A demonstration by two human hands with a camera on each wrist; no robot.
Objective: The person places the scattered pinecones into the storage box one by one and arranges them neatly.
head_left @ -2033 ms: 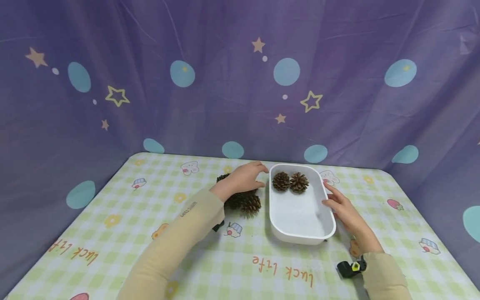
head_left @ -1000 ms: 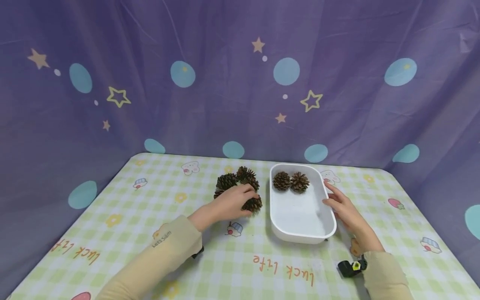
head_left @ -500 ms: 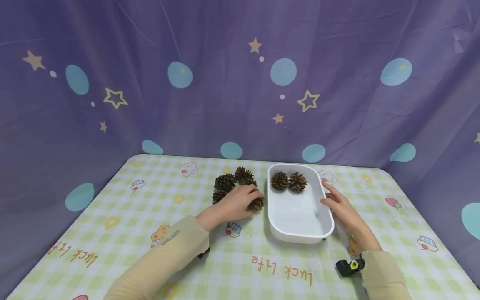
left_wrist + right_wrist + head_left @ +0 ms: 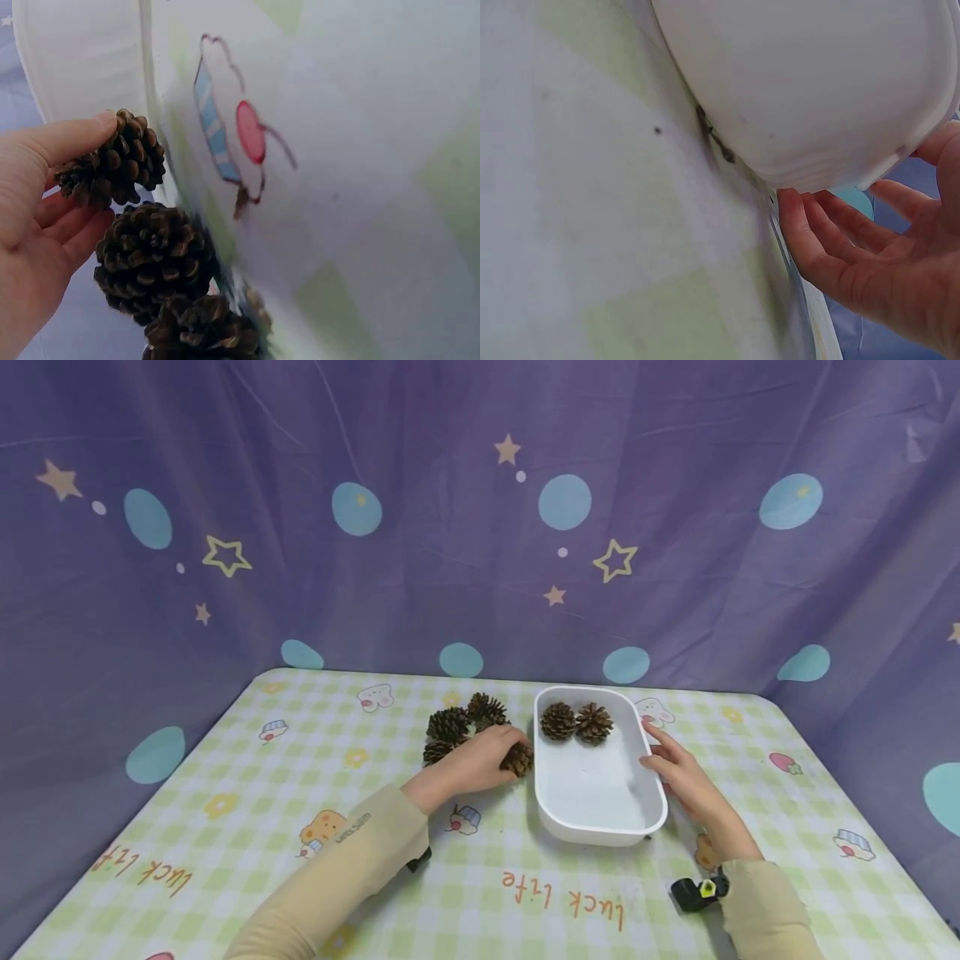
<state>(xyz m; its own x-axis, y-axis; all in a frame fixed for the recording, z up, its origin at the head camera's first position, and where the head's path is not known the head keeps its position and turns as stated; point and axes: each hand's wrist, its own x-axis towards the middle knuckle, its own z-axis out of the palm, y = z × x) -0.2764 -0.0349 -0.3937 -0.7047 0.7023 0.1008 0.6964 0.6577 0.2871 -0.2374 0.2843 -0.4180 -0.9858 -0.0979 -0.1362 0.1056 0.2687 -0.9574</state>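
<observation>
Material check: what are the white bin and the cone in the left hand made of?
White bin: probably plastic, satin-looking; smooth walls and rounded corners suggest molding.
Pine cone in the left hand: apparently natural, woody, matte, with overlapping brown scales.

Below the head view's centre, the left hand (image 4: 474,762) is pinching; lower right, the right hand (image 4: 687,781) is pointing up-left, fingers extended.
</observation>
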